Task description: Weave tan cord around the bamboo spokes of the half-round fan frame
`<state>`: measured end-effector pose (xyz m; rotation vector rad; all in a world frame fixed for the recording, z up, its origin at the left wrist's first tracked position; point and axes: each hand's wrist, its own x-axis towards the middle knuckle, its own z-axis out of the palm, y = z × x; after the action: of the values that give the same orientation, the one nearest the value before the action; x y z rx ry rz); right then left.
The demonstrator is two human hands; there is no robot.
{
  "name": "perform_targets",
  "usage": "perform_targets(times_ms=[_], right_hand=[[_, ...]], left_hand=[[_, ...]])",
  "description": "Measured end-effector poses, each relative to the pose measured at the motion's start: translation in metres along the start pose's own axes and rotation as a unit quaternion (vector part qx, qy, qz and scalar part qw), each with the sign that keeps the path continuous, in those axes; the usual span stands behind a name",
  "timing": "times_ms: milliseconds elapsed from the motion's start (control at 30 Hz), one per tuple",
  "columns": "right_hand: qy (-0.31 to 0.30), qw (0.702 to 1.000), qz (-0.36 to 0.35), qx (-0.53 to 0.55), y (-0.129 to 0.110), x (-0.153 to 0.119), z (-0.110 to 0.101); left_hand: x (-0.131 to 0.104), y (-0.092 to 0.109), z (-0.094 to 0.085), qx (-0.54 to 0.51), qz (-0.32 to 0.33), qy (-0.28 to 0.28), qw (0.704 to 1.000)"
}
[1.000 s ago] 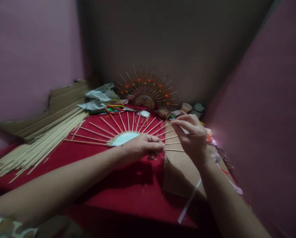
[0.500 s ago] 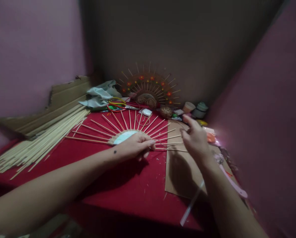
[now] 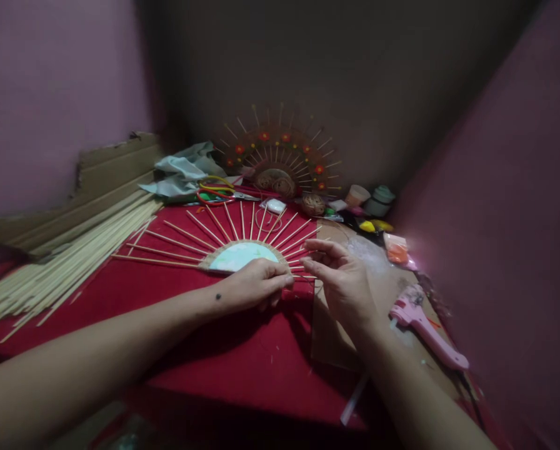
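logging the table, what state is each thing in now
stick fan: lying flat, sticks spread
left hand: curled at stick fan's right end
right hand: thumb and forefinger apart
loose sticks: piled together
glue gun: lying on its side
scissors: open or shut unclear
cloth: crumpled
twine ball: wound up
decorated fan: standing up

My feed comes through dim, with the grey-brown back wall (image 3: 336,69) sinking nearly to black and the plain purple left wall (image 3: 59,94) slightly brighter. I see no lamp; soft shadows fall nearward from the bare left hand (image 3: 261,284) and bare right hand (image 3: 343,281), darkening the red cloth-covered worktop (image 3: 190,350) toward its front. A pinkish haze glows beside the orange-and-white packet (image 3: 396,248). Wide-lens stretch pulls at my edges, and the flower-dotted stick fan (image 3: 280,150) looks smeared, while the pale-blue half-round panel with radiating wooden sticks (image 3: 242,254) reads clearer.
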<state>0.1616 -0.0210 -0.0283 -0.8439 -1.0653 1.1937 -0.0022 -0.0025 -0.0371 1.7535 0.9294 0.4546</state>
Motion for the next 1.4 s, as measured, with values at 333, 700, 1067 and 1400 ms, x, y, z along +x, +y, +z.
perform_targets(times_ms=[333,700,1067,1400], right_hand=[[0.014,1.000,0.000,0.011,-0.001,-0.004,0.001],[-0.012,0.999,0.020,-0.037,0.000,-0.012,0.004],[0.013,0.998,0.047,-0.038,0.003,-0.012,0.005],[0.016,0.997,0.014,-0.077,-0.004,-0.012,0.003]], left_hand=[[0.000,0.001,-0.001,-0.039,-0.009,-0.010,0.999],[-0.002,0.003,0.001,-0.184,0.000,0.028,0.983],[-0.003,0.001,0.004,-0.247,-0.001,0.018,0.969],[-0.004,0.002,-0.001,-0.241,0.004,-0.013,0.970]])
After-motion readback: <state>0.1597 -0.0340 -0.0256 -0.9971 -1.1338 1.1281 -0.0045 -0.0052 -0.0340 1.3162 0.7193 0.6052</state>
